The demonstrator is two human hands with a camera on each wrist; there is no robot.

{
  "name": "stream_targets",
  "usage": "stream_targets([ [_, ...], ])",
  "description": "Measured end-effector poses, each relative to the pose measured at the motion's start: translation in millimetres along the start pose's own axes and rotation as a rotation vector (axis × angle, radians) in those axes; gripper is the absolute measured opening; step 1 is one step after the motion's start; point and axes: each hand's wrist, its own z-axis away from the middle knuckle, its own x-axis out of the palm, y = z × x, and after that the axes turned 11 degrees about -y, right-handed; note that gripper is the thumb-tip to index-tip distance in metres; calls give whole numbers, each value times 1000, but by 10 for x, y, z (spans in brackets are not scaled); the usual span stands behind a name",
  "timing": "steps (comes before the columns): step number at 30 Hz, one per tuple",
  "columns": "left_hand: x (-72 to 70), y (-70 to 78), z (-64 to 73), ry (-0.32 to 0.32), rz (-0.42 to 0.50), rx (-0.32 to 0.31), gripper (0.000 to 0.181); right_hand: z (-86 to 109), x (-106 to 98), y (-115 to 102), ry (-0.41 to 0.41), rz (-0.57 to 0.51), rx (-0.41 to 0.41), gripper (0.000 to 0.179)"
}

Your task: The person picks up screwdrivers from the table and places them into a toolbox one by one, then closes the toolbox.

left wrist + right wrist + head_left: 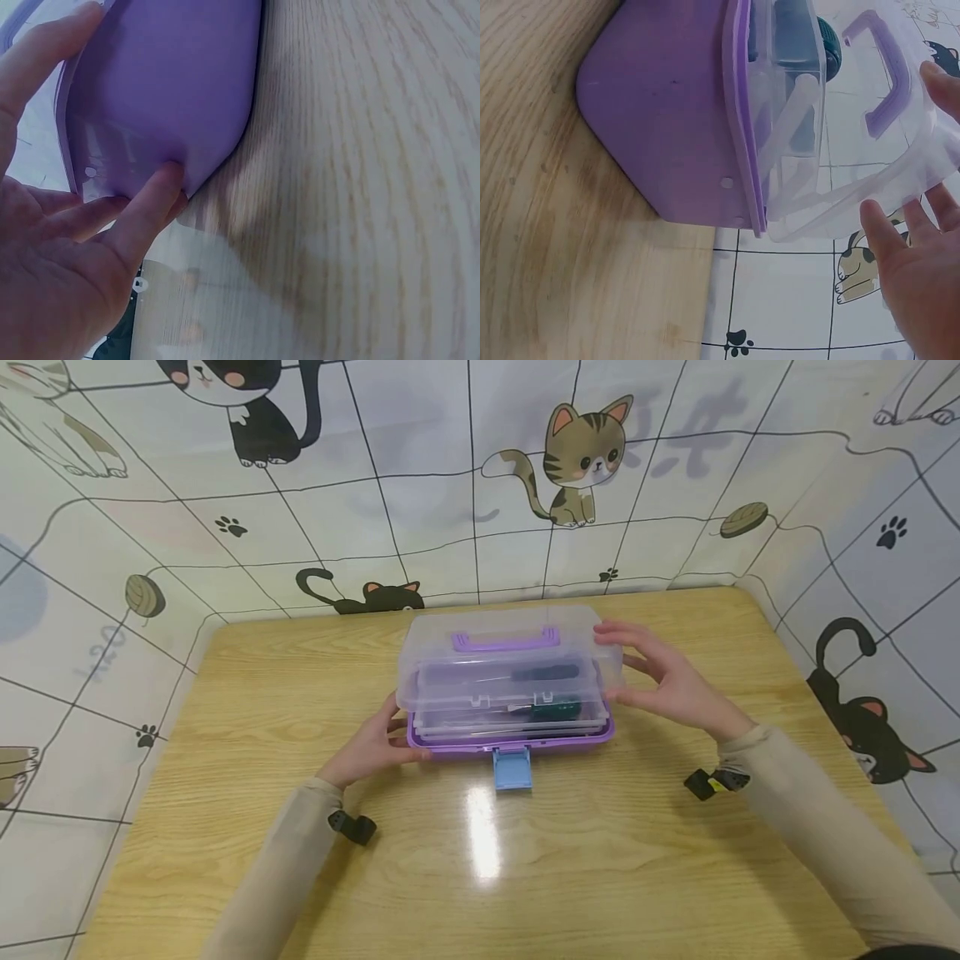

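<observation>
A purple toolbox point(517, 746) stands on the table, its clear lid point(431, 631) tilted up off the rim. The lid carries a purple handle point(506, 643). Through the plastic show a screwdriver with a green handle point(555, 708) and one with a dark blue handle point(546, 672), lying in a clear tray point(795, 112). My left hand point(369, 747) grips the box's left end, thumb at the front rim and fingertips against the side wall point(150, 82). At the right end, my right hand point(671, 681) holds the lid's edge between thumb and fingers.
A light blue latch point(513, 770) hangs down open at the box's front. The wooden table point(420, 893) ends at a cat-patterned backdrop point(427, 527) behind the box and at both sides.
</observation>
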Motion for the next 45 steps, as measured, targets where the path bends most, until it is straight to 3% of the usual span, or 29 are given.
stream_targets([
  [7, -5, -14, -5, 7, -15, 8, 114, 28, 111, -192, -13, 73, -2, 69],
  [17, -29, -7, 6, -25, 14, 42, 114, 86, 202, -191, -20, 171, -16, 66],
  [22, -48, 23, 14, -12, -59, 44, 98, 108, 241, -169, -10, 259, -76, 64],
  [28, -44, 56, 7, -29, 23, 80, 67, 142, 325, -153, -32, 314, -88, 61],
  [32, -32, 82, 0, 0, 19, 33, 62, 149, 334, -139, -28, 272, -72, 59],
  [39, -30, 104, -14, -1, 18, 40, 64, 200, 319, 147, -19, 159, -6, 73],
  [45, -22, 127, -15, -17, 25, 72, 61, 204, 323, 261, 5, 42, 144, 91],
])
